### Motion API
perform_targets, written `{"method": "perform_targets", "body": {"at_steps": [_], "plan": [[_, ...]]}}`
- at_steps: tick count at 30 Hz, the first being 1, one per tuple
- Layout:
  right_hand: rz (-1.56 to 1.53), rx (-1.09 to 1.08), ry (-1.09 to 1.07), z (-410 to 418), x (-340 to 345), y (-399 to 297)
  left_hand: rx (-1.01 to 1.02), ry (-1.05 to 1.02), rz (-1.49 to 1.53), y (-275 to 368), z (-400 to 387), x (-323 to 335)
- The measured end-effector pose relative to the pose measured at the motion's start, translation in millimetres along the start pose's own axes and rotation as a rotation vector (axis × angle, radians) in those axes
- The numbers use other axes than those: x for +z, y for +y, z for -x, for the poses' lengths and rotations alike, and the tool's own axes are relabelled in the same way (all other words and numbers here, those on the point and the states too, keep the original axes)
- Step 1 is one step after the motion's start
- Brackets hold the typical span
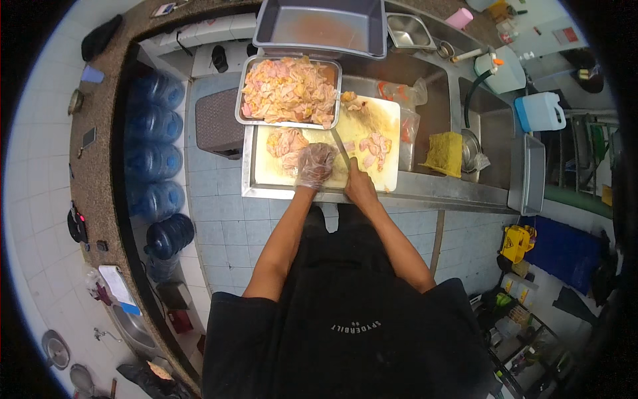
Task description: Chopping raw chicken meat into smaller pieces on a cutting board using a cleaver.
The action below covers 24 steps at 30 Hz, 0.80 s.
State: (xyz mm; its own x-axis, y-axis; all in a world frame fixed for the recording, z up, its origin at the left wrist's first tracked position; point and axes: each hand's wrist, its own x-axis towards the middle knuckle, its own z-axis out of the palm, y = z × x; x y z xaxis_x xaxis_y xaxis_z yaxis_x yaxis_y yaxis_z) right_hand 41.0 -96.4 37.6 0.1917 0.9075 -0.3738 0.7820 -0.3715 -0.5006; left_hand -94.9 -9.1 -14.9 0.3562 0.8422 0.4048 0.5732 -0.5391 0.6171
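A white cutting board (319,175) lies on the steel counter in front of me. My left hand (316,164), in a clear plastic glove, rests on the board beside a pile of raw chicken skin (286,144); whether its fingers grip a piece is hidden. Bare, my right hand (361,187) is closed on the handle of a knife (341,145), whose blade points away from me. A smaller heap of raw skin pieces (376,148) lies right of the knife. Beyond the hands, a steel tray (238,107) heaped with raw pieces overlaps the board's back left.
Behind the tray is a large grey tub (319,50). At the right are a sink basin (433,82) with plastic bags (409,127), a yellow cloth-like item (445,153) and a blue-and-white jug (541,112). A dark woven stool (218,119) stands left of the counter.
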Motion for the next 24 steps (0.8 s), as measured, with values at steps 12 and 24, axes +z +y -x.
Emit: {"method": "perform_targets", "body": {"at_steps": [12, 24], "plan": [[-0.007, 0.036, -0.109, 106, -39, 60, -0.033, 0.202, -0.239, 8, 1, 11], [-0.153, 0.029, 0.236, 14, -45, 82, -0.164, -0.547, 0.139, 53, -25, 27]]}}
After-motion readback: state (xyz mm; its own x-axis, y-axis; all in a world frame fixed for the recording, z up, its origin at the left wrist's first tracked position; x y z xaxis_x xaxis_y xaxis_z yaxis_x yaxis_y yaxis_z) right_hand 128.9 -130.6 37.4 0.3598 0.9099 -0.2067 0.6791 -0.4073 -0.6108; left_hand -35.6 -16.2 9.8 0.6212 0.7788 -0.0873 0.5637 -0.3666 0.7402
